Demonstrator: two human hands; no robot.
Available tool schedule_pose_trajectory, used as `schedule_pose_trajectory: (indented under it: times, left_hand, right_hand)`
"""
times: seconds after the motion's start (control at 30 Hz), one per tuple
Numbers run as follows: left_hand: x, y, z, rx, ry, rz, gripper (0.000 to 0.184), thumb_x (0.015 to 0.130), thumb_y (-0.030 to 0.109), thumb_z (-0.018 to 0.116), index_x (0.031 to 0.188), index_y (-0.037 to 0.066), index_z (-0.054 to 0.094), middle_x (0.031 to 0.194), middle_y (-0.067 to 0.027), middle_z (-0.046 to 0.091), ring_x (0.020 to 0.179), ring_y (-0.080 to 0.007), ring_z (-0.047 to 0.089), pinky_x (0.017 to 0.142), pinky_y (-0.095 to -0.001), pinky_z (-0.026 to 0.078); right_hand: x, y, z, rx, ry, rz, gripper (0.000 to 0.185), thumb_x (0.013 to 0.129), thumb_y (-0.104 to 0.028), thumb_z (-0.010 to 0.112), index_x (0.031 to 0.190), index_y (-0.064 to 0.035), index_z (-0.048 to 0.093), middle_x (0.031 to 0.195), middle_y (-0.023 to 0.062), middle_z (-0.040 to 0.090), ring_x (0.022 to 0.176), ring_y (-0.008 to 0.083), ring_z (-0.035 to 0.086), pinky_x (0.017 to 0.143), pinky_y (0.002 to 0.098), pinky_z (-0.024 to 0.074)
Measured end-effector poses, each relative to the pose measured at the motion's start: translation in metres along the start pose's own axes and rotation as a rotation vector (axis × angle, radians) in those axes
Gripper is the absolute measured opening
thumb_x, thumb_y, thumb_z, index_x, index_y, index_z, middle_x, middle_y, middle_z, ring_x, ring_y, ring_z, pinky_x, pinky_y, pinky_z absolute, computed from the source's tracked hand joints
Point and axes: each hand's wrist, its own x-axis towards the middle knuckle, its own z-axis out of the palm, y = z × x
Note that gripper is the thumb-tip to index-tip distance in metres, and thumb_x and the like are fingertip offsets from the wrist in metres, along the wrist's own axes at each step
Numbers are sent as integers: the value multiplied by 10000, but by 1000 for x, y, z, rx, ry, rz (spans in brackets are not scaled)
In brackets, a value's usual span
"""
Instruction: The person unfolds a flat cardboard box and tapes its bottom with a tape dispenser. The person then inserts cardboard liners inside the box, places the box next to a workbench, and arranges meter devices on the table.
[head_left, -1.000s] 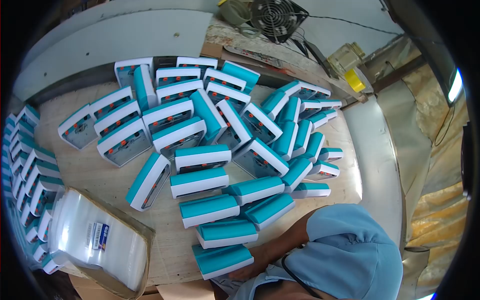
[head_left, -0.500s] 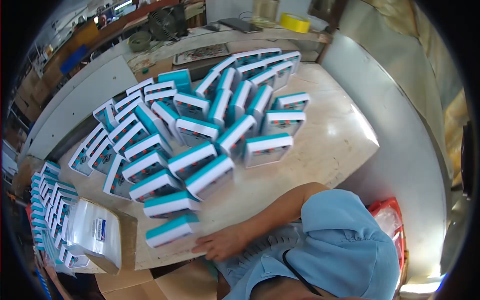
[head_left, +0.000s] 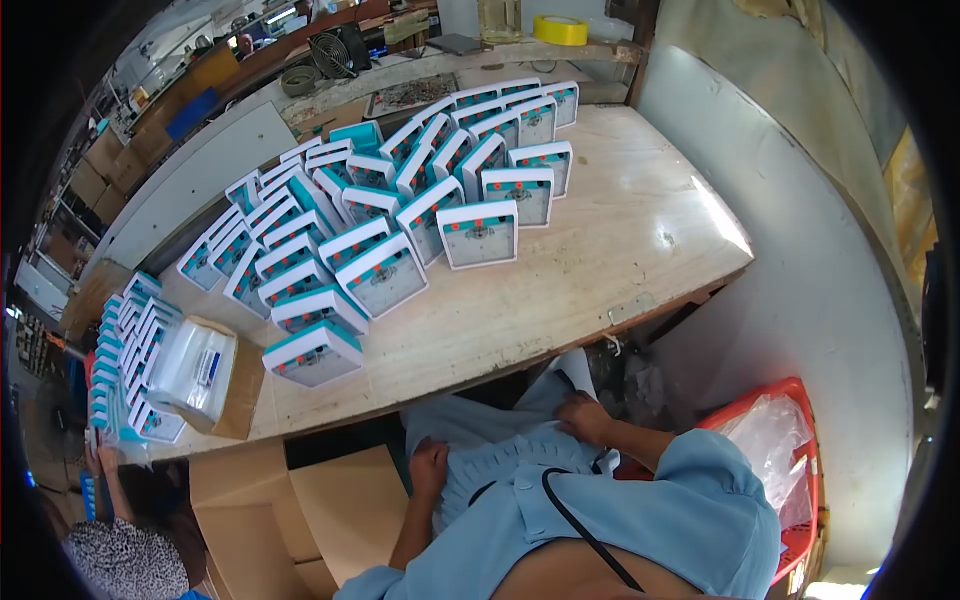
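Note:
My left hand (head_left: 430, 465) is low in front of my body, at the side of the blue garment (head_left: 500, 470). Its fingers are curled closed, and what they hold, if anything, is hidden. Further right, at the garment's other side, my right hand (head_left: 583, 418) has its fingers closed on the blue cloth. Neither hand touches the white and teal boxed units. Many of these stand in uneven rows on the wooden table (head_left: 560, 280); the closest one (head_left: 315, 355) is near the front edge, beyond my left hand.
An open carton (head_left: 245, 500) lies below the table edge. Clear plastic bags (head_left: 195, 370) fill a box at the table's left, beside stacked units (head_left: 150, 345). A red basket (head_left: 812, 470) holds plastic at right. Yellow tape (head_left: 560, 30) sits on the shelf. Another person's arm (head_left: 115, 485) shows lower left.
My right hand has drawn back from beside the closest units to the garment. My left hand has come into sight. The view has shifted, showing more of the floor side and carton.

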Motion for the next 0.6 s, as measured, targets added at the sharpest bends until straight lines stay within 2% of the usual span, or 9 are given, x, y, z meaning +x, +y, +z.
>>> schedule_pose_trajectory:
  times: [0.07, 0.13, 0.17, 0.23, 0.33, 0.4, 0.43, 0.5, 0.6]
  left_hand:
    - [-2, 4, -13, -61, -60, -63, 190, 789, 210, 531, 886, 55, 584, 898, -134, 607, 858, -348, 548, 753, -393, 430]
    - [-8, 7, -29, -35, -58, -244, 215, 811, 243, 519, 808, 31, 562, 748, -109, 592, 689, -244, 568, 627, -353, 435]
    - [-24, 4, -35, -32, -55, -246, 215, 811, 243, 519, 808, 31, 562, 748, -109, 592, 689, -244, 568, 627, -353, 435]
    - [-67, 0, -51, -403, -461, -354, 238, 831, 266, 506, 795, 35, 552, 653, -74, 531, 626, -149, 501, 586, -313, 415]
    - [-74, 27, -82, -433, -573, -508, 250, 836, 281, 504, 804, 35, 538, 617, -43, 465, 620, -82, 413, 555, -282, 390]
    - [-46, 54, -95, -243, -286, -214, 161, 812, 191, 529, 807, 31, 545, 671, -89, 526, 629, -180, 508, 568, -311, 420]
    - [-27, 68, -100, -206, -161, -94, 118, 798, 150, 543, 801, 32, 550, 702, -105, 544, 644, -228, 534, 572, -325, 430]
    - [17, 115, -122, -109, 31, 237, 53, 756, 70, 567, 795, 34, 559, 781, -122, 561, 697, -300, 544, 591, -352, 438]
    - [78, 154, -133, 2, 232, 609, 106, 733, 43, 580, 839, 42, 568, 821, -105, 559, 728, -281, 548, 624, -353, 433]
  right_hand:
    - [-6, -8, 10, 110, 64, 9, 241, 769, -274, 542, 884, -62, 559, 889, 127, 576, 950, 306, 511, 786, 375, 415]
    - [-12, -23, 2, 223, 132, 24, 230, 785, -276, 531, 825, -51, 550, 817, 138, 579, 876, 302, 543, 745, 384, 425]
    - [-23, -31, -11, 363, 123, 152, 242, 805, -282, 508, 815, -42, 533, 782, 159, 565, 806, 318, 547, 706, 397, 425]
    - [-49, -47, -32, 611, 31, 261, 269, 836, -291, 471, 805, -27, 511, 732, 192, 545, 723, 346, 548, 645, 416, 423]
    - [-65, -55, -35, 706, -130, 308, 247, 823, -280, 486, 845, -40, 542, 789, 184, 568, 759, 339, 557, 653, 406, 433]
    - [-57, -42, -40, 448, -30, 154, 252, 787, -268, 528, 930, -66, 576, 873, 151, 588, 817, 319, 558, 707, 386, 438]
    - [-48, -37, -53, 142, -172, 90, 319, 754, -257, 559, 1017, -77, 577, 937, 122, 593, 870, 305, 552, 765, 377, 431]
    - [-26, -30, -91, 167, -223, -28, 338, 749, -257, 568, 1031, -69, 571, 948, 129, 591, 886, 309, 548, 779, 380, 426]
    - [4, -42, -168, 557, -379, -185, 385, 787, -263, 582, 1107, -56, 526, 1013, 112, 590, 927, 232, 565, 786, 336, 440]
